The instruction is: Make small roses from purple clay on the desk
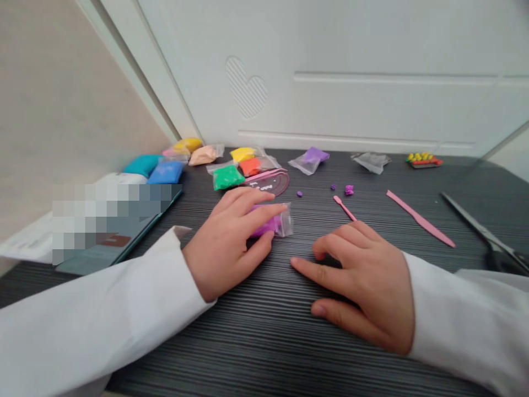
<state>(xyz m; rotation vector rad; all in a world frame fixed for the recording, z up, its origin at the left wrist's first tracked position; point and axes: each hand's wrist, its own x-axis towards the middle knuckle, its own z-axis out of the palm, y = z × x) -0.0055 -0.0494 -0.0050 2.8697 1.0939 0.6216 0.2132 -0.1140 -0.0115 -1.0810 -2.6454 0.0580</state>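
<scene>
White, loose long sleeves (pixel 136 298) with plain cuffs cover both arms.

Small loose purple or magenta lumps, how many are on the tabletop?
3. One purple lump lies nearest you, a second lump sits to its right, and a magenta lump is just right of that. More could be under your left hand or right hand.

You have ten clay packets on the table (pixel 256 342): two purple packets (pixel 266 220), two yellow packets (pixel 243 154), and one each in green (pixel 228 177), orange (pixel 250 166), peach (pixel 203 155), pink (pixel 169 152), teal (pixel 141 165) and blue (pixel 166 172). Near your far edge are one clear bag (pixel 371 162) and one yellow-and-red clay piece (pixel 424 160). You also have three purple bits (pixel 349 189), two pink modeling tools (pixel 421 219) and, toward the right edge, one pair of scissors (pixel 483 230).
</scene>
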